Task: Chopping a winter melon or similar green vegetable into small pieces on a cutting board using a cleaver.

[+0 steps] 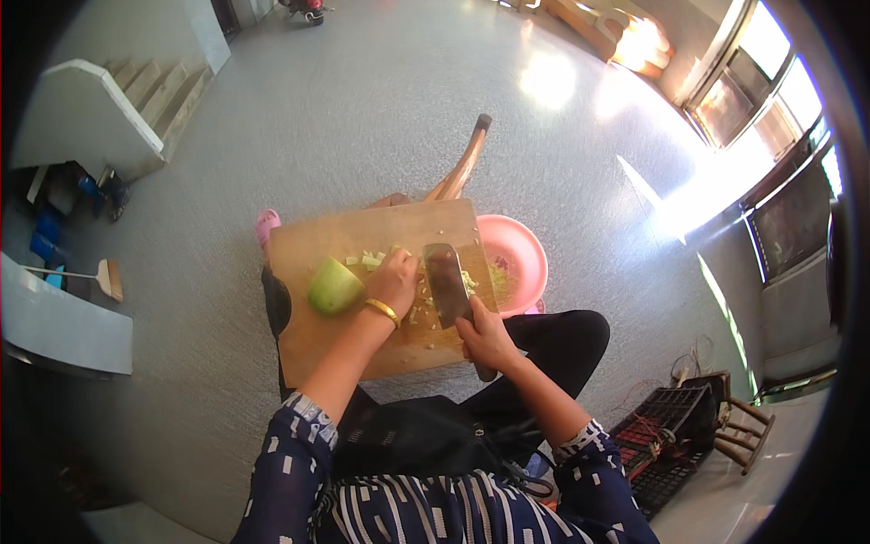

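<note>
A wooden cutting board (380, 353) lies across the knees. My right hand (486, 333) grips the handle of a cleaver (445, 285), its broad blade over small chopped green pieces (469, 280). Just left of the blade, my left hand (395, 279), with a gold bangle at the wrist, bends its fingers down on the board; what lies under them is hidden. Pale green cut strips (367, 260) show beyond that hand. A large cut piece of green melon or gourd (333, 287) rests on the left part of the board.
A pink basin (530, 265) holding green shreds stands beyond the board's right edge. Wooden legs (465, 160) stick out past its far side. Black plastic crates (666, 435) and a small wooden stool (744, 435) are at lower right, a broom (109, 279) at left, stairs (160, 92) at upper left.
</note>
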A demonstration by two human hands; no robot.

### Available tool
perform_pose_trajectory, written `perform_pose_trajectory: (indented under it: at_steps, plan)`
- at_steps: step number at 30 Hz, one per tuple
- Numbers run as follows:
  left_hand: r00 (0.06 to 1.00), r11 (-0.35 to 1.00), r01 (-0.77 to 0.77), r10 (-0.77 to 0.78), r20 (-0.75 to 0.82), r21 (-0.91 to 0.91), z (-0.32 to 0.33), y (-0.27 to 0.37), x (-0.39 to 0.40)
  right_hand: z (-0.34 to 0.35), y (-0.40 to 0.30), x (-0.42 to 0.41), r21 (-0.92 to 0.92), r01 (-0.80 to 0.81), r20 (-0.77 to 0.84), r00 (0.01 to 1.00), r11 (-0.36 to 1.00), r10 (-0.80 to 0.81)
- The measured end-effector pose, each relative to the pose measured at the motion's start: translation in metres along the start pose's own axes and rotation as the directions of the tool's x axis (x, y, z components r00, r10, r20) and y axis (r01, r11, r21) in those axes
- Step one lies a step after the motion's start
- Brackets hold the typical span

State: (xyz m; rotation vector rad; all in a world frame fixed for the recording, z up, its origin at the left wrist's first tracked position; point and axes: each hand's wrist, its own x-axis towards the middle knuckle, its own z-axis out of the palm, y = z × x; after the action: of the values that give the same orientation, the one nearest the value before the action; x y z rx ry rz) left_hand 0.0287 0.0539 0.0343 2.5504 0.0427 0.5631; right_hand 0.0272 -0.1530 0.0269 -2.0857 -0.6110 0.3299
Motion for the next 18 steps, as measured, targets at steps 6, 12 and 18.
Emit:
perform_pose_trajectory:
  at_steps: [6, 12, 18]
  plan:
    - [0.938, 0.960, 0.062, -0.149, 0.312, 0.272, 0.015, -0.029, 0.019, -0.014, -0.001, -0.002, 0.194, -0.026, 0.075, 0.997, 0.981, 0.011]
    - [0.961, 0.995, -0.083, 0.064, 0.270, 0.061, -0.039, -0.038, 0.054, -0.016, 0.018, -0.003, 0.399, 0.050, -0.018, 0.999, 0.915, -0.047]
    - [0.844, 0.962, -0.155, 0.010, 0.536, 0.225, -0.032, -0.026, 0.039, -0.019, 0.011, -0.004, 0.372, 0.091, -0.006, 0.995, 0.924, -0.095]
